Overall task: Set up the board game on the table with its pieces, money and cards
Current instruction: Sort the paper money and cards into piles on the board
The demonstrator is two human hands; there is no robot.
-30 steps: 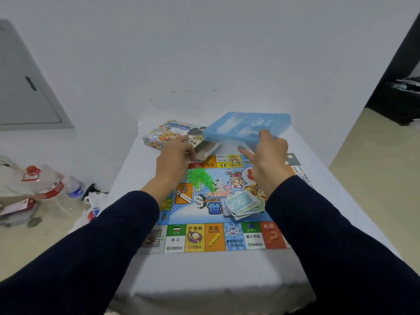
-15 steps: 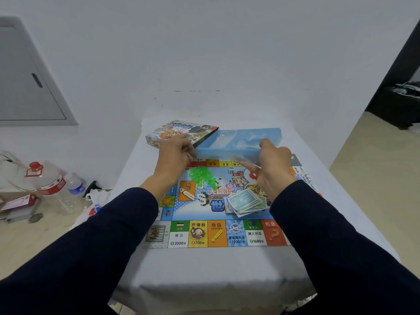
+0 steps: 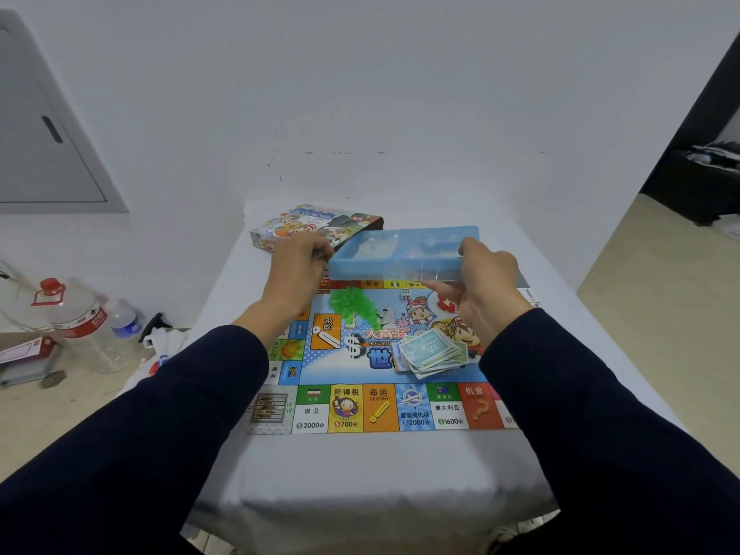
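A: Which parts are shown?

B: The board (image 3: 384, 370) lies flat on the worktop (image 3: 360, 466). On it lie the money (image 3: 432, 350), the green pieces (image 3: 352, 306), a die (image 3: 405, 294) and red pieces (image 3: 442, 300).

A: And the hands?

B: Both hold the blue tray (image 3: 404, 250) above the board's far edge. The right hand (image 3: 486, 286) grips its near right rim, fingers curled around the edge. The left hand (image 3: 298, 266) is at the left end; its fingers look curled there, though the grip itself is hidden.

A: Why two hands?

B: Probably to keep the thin tray level; clear bits, too faint to name, rest in its left compartment. The box (image 3: 312, 228) lies just behind, on the worktop's far left, likely the tray's destination.
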